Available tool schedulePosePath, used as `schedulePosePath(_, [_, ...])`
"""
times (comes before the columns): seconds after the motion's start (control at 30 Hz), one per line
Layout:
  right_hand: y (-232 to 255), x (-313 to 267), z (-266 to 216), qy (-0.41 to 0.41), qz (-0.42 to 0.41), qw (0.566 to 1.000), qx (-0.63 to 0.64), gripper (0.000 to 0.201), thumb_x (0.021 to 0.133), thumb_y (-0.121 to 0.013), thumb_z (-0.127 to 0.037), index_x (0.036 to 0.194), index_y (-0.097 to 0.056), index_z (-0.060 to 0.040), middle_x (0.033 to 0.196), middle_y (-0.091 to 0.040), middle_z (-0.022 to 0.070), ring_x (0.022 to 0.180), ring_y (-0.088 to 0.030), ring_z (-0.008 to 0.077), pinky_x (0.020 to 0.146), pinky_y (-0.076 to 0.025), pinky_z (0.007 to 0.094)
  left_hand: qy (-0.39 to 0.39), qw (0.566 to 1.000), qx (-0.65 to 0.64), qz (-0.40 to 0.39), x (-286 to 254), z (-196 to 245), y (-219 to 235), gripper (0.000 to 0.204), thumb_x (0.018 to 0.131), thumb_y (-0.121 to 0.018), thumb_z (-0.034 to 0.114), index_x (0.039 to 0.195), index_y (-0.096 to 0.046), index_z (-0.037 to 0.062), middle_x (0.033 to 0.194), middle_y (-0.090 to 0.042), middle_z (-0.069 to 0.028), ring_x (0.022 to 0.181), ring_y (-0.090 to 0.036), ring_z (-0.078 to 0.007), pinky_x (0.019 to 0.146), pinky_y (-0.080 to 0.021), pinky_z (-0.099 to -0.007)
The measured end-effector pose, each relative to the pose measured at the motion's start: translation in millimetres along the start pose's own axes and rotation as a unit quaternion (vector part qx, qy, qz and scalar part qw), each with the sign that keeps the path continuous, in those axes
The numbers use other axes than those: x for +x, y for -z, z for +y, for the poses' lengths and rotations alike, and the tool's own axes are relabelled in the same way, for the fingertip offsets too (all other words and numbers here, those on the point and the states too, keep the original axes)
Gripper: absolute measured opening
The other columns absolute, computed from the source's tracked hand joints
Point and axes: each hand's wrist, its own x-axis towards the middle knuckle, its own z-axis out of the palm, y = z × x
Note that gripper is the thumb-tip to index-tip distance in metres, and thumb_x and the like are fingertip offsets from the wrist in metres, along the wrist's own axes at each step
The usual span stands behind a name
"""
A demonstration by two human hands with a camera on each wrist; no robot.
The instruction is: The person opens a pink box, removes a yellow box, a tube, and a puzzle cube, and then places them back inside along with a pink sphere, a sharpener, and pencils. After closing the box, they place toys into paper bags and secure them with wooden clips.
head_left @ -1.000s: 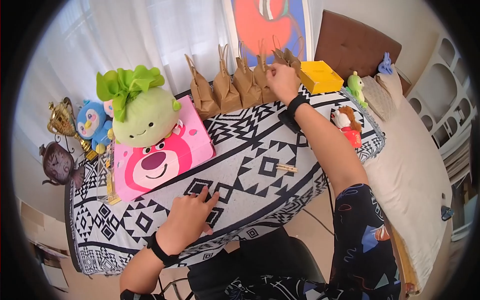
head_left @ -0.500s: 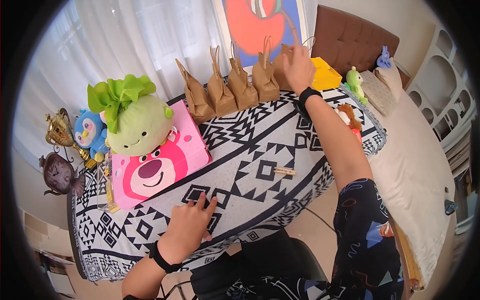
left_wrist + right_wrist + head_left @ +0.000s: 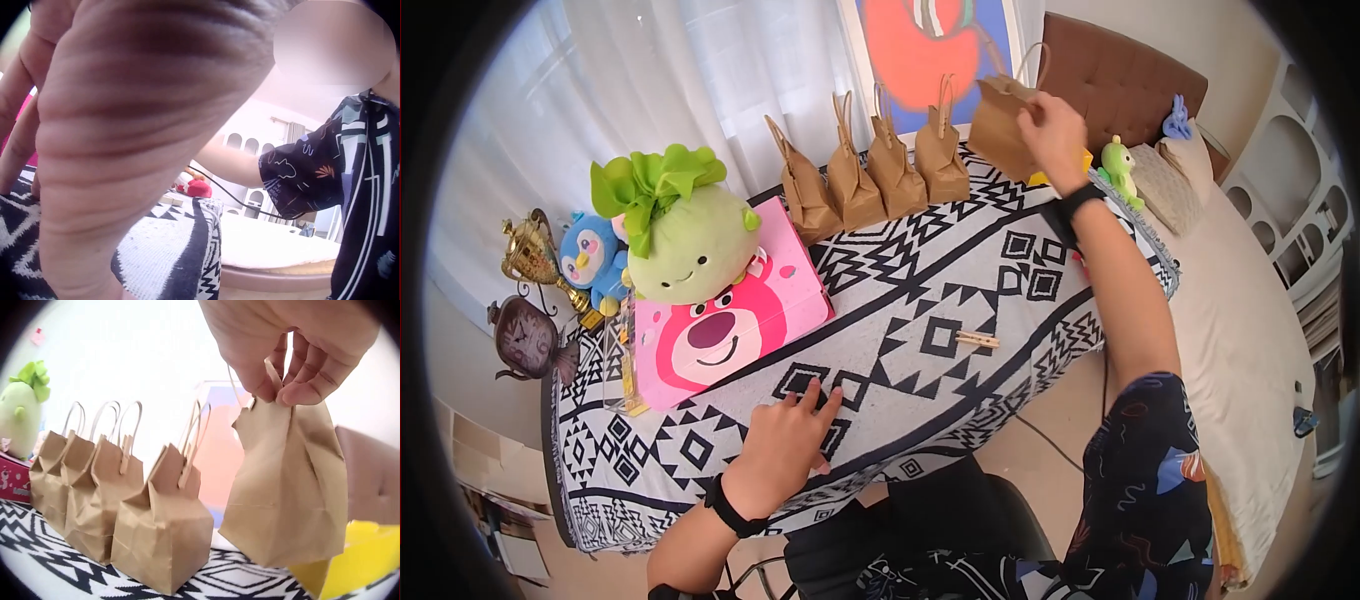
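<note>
My right hand [image 3: 1055, 140] pinches the top of a brown paper bag [image 3: 284, 487] between thumb and fingers. That bag leans, and its lower part overlaps the yellow box [image 3: 359, 562] in the right wrist view. To its left stands a row of several similar paper bags [image 3: 942, 165] with upright handles. A wooden clothespin [image 3: 189, 465] clips the top of the nearest one. Another clothespin [image 3: 978, 340] lies loose on the patterned cloth [image 3: 920, 400]. My left hand [image 3: 785, 445] rests on the cloth near the front edge, fingers extended and holding nothing.
A green turnip-shaped plush [image 3: 690, 245] sits on a pink bear-face box [image 3: 780, 310] at left. Beside them are a blue penguin plush [image 3: 590, 255], a gold trophy [image 3: 530, 250] and a clock [image 3: 525, 340]. A bed [image 3: 1240, 330] stands at right.
My right hand has moved right, drawing the last paper bag away from the row towards the yellow box, which is now mostly covered. My left hand has stayed in place.
</note>
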Motion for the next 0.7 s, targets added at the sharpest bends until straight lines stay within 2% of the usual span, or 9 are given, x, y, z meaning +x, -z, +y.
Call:
schedulePosePath(0.13, [91.5,-9.1,-33.5,0.047,-0.036,0.998,0.035,0.010,0.089,-0.073,-0.012,0.090,-0.068,-0.0032,0.086,-0.070,0.0073,0.063,-0.062,0.0153,0.062,-0.051,0.0297,0.004,1.000,-0.010,-0.009,0.7,-2.2,0.2,0.094,0.066,-0.091,0.040,0.149,-0.055,0.0125,0.147,-0.060,-0.0181,0.114,-0.071,-0.0359,0.082,-0.058,-0.0426])
schedulePosePath(0.23, [146.8,-30.1,-73.5,0.049,-0.093,0.984,0.147,0.009,0.090,-0.071,-0.008,0.088,-0.066,-0.0015,0.092,-0.073,0.0049,0.062,-0.059,0.0095,0.059,-0.049,0.0263,-0.004,0.997,-0.058,-0.046,4.1,-11.1,12.5,0.091,0.067,-0.090,0.041,0.147,-0.057,0.0115,0.146,-0.061,-0.0179,0.112,-0.071,-0.0354,0.082,-0.058,-0.0422])
schedulePosePath(0.3, [174.3,-47.1,-103.0,0.045,-0.173,0.968,0.176,0.007,0.091,-0.069,-0.006,0.090,-0.065,-0.0005,0.096,-0.075,0.0037,0.063,-0.057,0.0067,0.059,-0.048,0.0241,-0.025,0.983,-0.172,0.055,3.3,-29.4,14.5,0.090,0.067,-0.093,0.034,0.144,-0.057,0.0063,0.145,-0.061,-0.0183,0.111,-0.071,-0.0373,0.087,-0.058,-0.0447])
schedulePosePath(0.4, [188.9,-80.3,-136.8,0.079,-0.271,0.921,0.267,0.006,0.089,-0.068,-0.004,0.092,-0.063,-0.0024,0.103,-0.077,0.0060,0.065,-0.065,0.0097,0.062,-0.053,0.0254,-0.023,0.915,-0.265,0.305,2.4,-32.3,46.0,0.089,0.066,-0.095,0.029,0.143,-0.056,0.0059,0.142,-0.062,-0.0180,0.120,-0.065,-0.0386,0.099,-0.053,-0.0476])
schedulePosePath(0.43, [188.9,-90.8,-146.3,0.115,-0.307,0.893,0.308,0.009,0.088,-0.069,-0.004,0.097,-0.065,-0.0040,0.102,-0.077,0.0056,0.066,-0.068,0.0116,0.063,-0.055,0.0267,-0.025,0.915,-0.264,0.305,-0.1,-30.8,60.7,0.089,0.066,-0.095,0.029,0.143,-0.056,0.0059,0.142,-0.062,-0.0180,0.120,-0.065,-0.0386,0.099,-0.053,-0.0476])
schedulePosePath(0.5, [183.3,-108.5,-166.4,0.175,-0.364,0.841,0.361,0.014,0.084,-0.073,-0.006,0.095,-0.065,-0.0088,0.097,-0.076,0.0034,0.066,-0.069,0.0186,0.060,-0.056,0.0285,-0.141,0.877,-0.217,0.404,-2.6,-26.9,86.7,0.093,0.062,-0.097,0.031,0.144,-0.057,0.0087,0.137,-0.064,-0.0163,0.128,-0.059,-0.0365,0.108,-0.047,-0.0498])
schedulePosePath(0.57, [175.1,-122.3,-185.3,0.304,-0.326,0.834,0.326,0.015,0.081,-0.075,-0.008,0.091,-0.064,-0.0112,0.120,-0.075,0.0005,0.063,-0.067,0.0176,0.055,-0.053,0.0291,-0.186,0.875,-0.217,0.391,-2.4,-21.9,99.4,0.086,0.063,-0.096,0.035,0.138,-0.062,0.0106,0.131,-0.066,-0.0113,0.129,-0.057,-0.0340,0.114,-0.041,-0.0529])
schedulePosePath(0.63, [169.3,-130.8,-198.2,0.332,-0.311,0.839,0.298,0.014,0.083,-0.075,-0.012,0.091,-0.063,-0.0104,0.118,-0.074,-0.0005,0.060,-0.064,0.0175,0.052,-0.052,0.0299,-0.243,0.917,-0.119,0.294,-2.1,-16.9,106.7,0.073,0.066,-0.094,0.037,0.129,-0.068,0.0112,0.127,-0.068,-0.0073,0.126,-0.059,-0.0305,0.114,-0.040,-0.0545])
schedulePosePath(0.7, [163.9,-137.2,-206.5,0.355,-0.310,0.822,0.318,0.012,0.086,-0.072,-0.013,0.088,-0.061,-0.0087,0.116,-0.073,-0.0011,0.060,-0.063,0.0183,0.051,-0.051,0.0308,-0.244,0.918,-0.118,0.288,0.9,-12.0,100.3,0.057,0.069,-0.090,0.038,0.118,-0.074,0.0124,0.115,-0.070,-0.0044,0.121,-0.061,-0.0278,0.116,-0.038,-0.0557])
